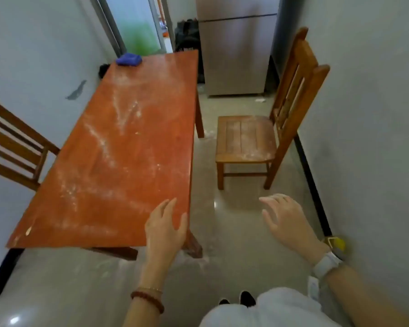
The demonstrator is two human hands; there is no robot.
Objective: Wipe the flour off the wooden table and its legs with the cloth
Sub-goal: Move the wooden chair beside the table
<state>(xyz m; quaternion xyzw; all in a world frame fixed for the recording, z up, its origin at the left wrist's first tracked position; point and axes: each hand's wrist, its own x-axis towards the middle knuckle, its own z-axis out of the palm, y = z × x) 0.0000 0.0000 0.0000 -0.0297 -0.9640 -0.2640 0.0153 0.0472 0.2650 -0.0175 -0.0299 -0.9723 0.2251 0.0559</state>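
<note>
Wooden table (137, 147) floury, blue cloth (129, 59) at far end.

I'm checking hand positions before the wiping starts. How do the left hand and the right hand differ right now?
The left hand is over the near right corner of the wooden table; the right hand is over the floor, off the table. The left wrist wears a beaded bracelet; the right wears a pale watch. Both are open and empty; the blue cloth lies at the table's far end.

Soft, dim, slightly blurred; glare on the floor (14, 319), edges bowed.
</note>
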